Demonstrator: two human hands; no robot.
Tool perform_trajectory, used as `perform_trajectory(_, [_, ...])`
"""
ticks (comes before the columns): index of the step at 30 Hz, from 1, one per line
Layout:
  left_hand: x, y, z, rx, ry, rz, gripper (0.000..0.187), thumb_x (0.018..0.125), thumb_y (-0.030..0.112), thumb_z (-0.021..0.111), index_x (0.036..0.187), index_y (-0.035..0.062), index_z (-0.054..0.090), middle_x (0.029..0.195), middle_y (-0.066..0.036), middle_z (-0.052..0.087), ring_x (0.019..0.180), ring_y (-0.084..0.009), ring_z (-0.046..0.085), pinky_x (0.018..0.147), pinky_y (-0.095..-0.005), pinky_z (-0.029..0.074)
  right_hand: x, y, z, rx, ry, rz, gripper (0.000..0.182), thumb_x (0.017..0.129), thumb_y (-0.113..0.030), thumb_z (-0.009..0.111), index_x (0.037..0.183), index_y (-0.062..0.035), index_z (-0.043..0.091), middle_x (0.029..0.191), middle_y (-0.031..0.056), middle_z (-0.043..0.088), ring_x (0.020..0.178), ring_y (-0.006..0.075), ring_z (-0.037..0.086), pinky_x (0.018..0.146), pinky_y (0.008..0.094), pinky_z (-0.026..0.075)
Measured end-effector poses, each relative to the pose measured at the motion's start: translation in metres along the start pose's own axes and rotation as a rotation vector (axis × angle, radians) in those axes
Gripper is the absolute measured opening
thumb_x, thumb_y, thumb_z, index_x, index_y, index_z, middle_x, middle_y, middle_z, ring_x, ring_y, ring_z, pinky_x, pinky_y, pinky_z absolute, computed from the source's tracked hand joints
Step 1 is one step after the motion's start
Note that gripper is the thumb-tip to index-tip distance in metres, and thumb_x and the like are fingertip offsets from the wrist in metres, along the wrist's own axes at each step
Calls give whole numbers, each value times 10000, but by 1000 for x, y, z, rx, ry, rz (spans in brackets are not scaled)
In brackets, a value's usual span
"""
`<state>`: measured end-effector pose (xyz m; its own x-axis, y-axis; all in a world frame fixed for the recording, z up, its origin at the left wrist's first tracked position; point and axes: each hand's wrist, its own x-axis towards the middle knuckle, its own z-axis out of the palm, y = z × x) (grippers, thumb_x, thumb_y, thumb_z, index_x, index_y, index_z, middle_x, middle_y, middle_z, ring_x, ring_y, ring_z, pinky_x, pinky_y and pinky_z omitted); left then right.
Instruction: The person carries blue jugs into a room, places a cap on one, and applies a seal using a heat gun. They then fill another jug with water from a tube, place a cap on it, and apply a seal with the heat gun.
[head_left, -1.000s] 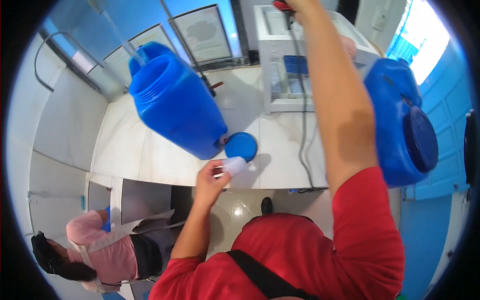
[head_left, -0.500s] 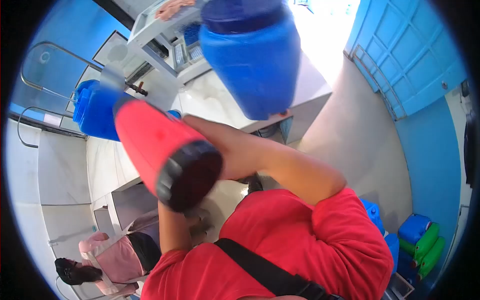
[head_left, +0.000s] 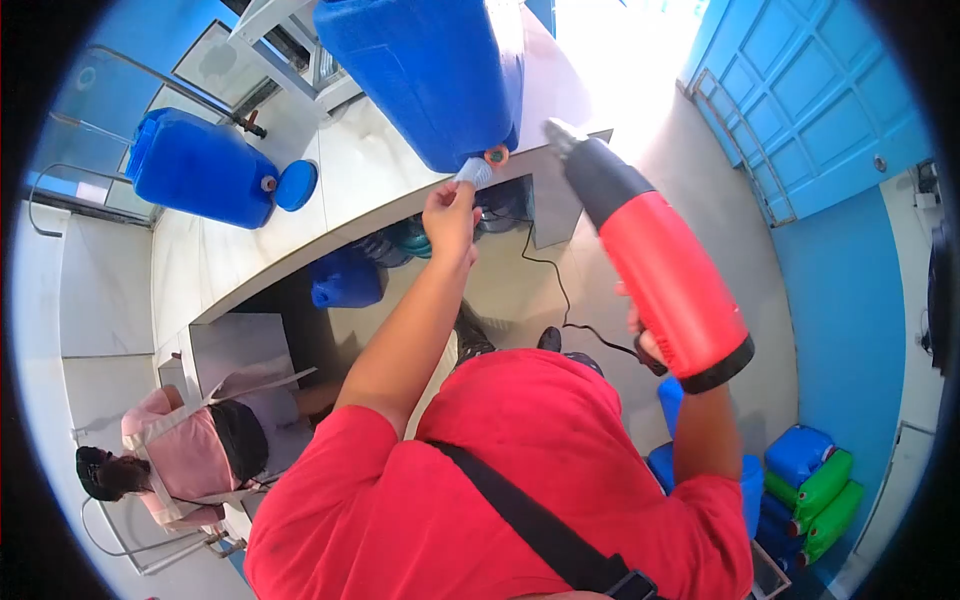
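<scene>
My left hand (head_left: 450, 218) pinches a small clear plastic sleeve (head_left: 474, 172) right at the spout (head_left: 496, 156) of a tall blue water container (head_left: 425, 80). That container stands on the white counter (head_left: 345, 150), its spout close over the front edge. On the right, my right hand (head_left: 645, 330) grips a red and black heat gun (head_left: 670, 275), whose body hides most of the fingers. The metal nozzle points up and left, a short way to the right of the container. A black cord (head_left: 565, 300) hangs from the heat gun's handle.
Left along the counter lie another blue container (head_left: 200, 168) and a round blue lid (head_left: 296, 186). Bottles and a blue jug (head_left: 345, 278) sit underneath. A person in pink (head_left: 185, 450) works at lower left. Blue and green jugs (head_left: 825, 480) are stacked right, below a blue door (head_left: 810, 100).
The heat gun has swung from the left, near the smaller container, over to the right. My left hand, hidden behind it before, now shows at the large container's spout.
</scene>
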<state>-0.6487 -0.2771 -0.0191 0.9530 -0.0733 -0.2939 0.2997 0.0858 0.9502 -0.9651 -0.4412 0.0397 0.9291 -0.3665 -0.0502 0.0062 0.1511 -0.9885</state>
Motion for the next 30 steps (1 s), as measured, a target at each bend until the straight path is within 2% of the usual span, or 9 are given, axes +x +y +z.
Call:
perform_trajectory(3, [-2,-2,24,-98,39,-76,239,880,225,703,1016,95,554,851,4,565,722,-71,555,646,-220,518,-8,-18,1,-446,107,-248,426,854,-219,677,1214,3,621,827,37,618,685,123,563,654,279,452])
perform_trajectory(9, [-17,12,51,-172,128,-174,345,832,235,733,1077,81,545,873,-11,569,741,-95,550,636,-221,509,-30,-16,-4,-152,162,-118,483,855,-270,670,1228,30,602,831,64,623,689,132,558,637,281,442])
perform_trajectory(12, [-5,-8,58,-79,127,-32,400,807,244,753,1085,47,543,903,-47,601,771,-148,583,652,-273,518,-28,-13,-5,-63,183,-49,472,867,-263,663,1231,31,602,835,67,625,694,132,563,636,281,442])
perform_trajectory(14, [5,-26,61,328,196,401,457,774,251,777,1076,9,534,950,-107,634,838,-216,626,682,-348,518,-25,-6,-14,-33,135,-76,414,873,-171,668,1239,8,596,981,77,649,715,116,567,642,277,468])
perform_trajectory(15, [-2,-22,65,469,201,436,409,805,207,734,1081,-13,529,1011,-171,650,912,-294,648,759,-412,511,-21,-4,-18,-3,86,-102,383,878,-78,674,1247,-14,591,1127,88,673,735,100,571,649,274,495])
perform_trajectory(18, [-2,-34,74,600,244,736,338,856,143,650,1116,-23,512,1051,-197,648,935,-354,647,814,-435,504,-7,-9,-22,-38,36,-102,377,886,-85,664,1248,-13,588,1123,87,673,738,111,581,661,283,499])
perform_trajectory(20, [-4,-40,78,559,174,641,352,879,54,548,1208,-40,467,1140,-241,617,1045,-404,622,928,-453,475,4,-9,-22,-60,41,-59,345,889,-99,672,1217,-14,604,1097,82,677,734,116,585,669,290,500])
perform_trajectory(25, [2,-55,76,440,67,828,604,809,-50,473,1389,-102,314,1335,-319,487,1280,-382,521,1091,-408,380,20,17,-32,-230,97,-48,257,892,-144,703,1110,-22,644,966,54,680,732,124,592,688,307,504])
perform_trajectory(30, [8,-49,64,436,-75,651,628,788,-68,456,1399,-102,315,1364,-307,489,1325,-356,499,1097,-385,380,37,26,-24,-115,51,150,192,883,-152,728,1015,-38,647,811,18,625,739,113,591,673,311,489])
